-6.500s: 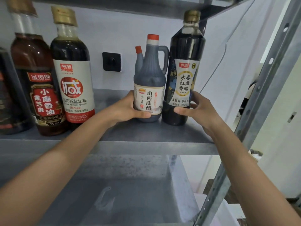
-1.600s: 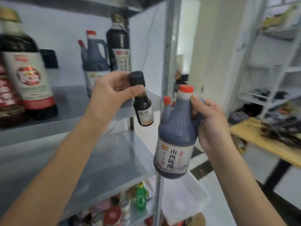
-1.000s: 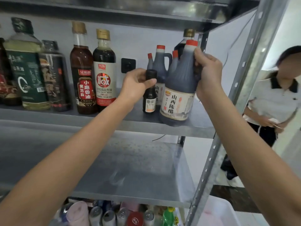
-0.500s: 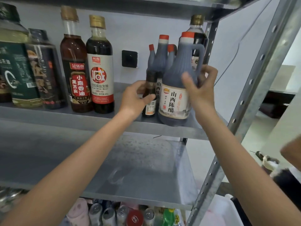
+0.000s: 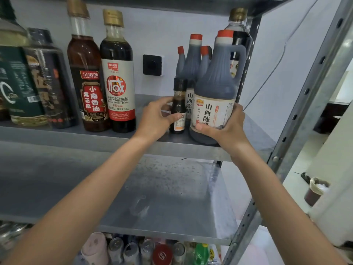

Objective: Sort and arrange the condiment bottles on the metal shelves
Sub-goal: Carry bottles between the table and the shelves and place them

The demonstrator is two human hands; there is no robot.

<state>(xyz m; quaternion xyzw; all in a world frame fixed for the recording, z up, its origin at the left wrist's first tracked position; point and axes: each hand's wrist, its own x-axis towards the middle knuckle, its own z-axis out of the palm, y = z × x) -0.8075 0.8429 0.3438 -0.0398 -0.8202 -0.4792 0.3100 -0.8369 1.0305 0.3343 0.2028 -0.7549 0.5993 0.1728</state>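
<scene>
Big vinegar jug (image 5: 215, 87) is dark blue-grey with a red cap and white label, the little bottle (image 5: 178, 109) is dark brown with a black cap, and the shelf (image 5: 76, 136) is dull grey.

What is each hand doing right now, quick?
Left hand: gripping the small dark bottle.
Right hand: gripping the big jug near its base.

We see a black wall socket (image 5: 152, 65) behind the row, a thin cable (image 5: 286, 43) trailing down to its right, cans (image 5: 131, 251) bunched at the bottom, and a lined bin (image 5: 315, 191) low at right
</scene>
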